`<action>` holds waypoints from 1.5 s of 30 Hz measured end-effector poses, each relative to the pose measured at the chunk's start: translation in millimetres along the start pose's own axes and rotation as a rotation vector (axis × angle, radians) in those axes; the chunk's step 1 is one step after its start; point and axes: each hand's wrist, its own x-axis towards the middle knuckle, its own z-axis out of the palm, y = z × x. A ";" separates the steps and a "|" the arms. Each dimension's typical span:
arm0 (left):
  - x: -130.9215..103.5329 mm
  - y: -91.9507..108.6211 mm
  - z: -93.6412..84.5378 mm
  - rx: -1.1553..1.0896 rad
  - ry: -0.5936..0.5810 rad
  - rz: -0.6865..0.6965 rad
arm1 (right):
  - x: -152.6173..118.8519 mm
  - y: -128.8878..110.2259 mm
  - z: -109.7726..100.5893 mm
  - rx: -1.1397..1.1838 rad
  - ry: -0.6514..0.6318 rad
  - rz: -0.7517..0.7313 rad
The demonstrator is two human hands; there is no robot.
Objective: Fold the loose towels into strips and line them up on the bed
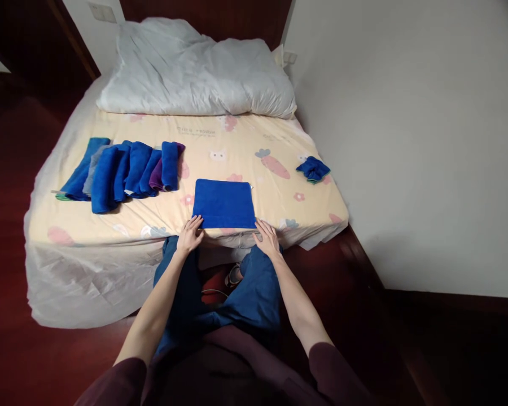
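Note:
A blue towel lies flat in a rectangle near the bed's front edge, with a small white tag at its far right corner. My left hand rests at the near left corner of this towel, fingers stretched out and touching it. At the near right corner is my right hand, its fingers extended and the thumb apart. Neither hand is wrapped round anything. To the left, several rolled or folded towels lie side by side, mostly blue, with some grey and purple ones among them.
A crumpled blue cloth with green edging lies on the right of the bed. White bedding is heaped at the far end, against the dark headboard. A pale wall stands close on the right. Plastic sheeting hangs over the front.

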 end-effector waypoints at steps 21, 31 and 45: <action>7.6 -7.8 -3.3 -0.202 0.197 -0.209 | 47.6 -21.1 35.6 0.164 0.066 0.309; -5.8 -6.1 -10.3 -0.179 0.297 -0.404 | 26.4 -15.5 23.1 0.294 0.084 0.453; 0.8 4.5 -7.5 -0.115 0.300 -0.468 | 31.6 -12.9 32.3 0.208 0.023 0.588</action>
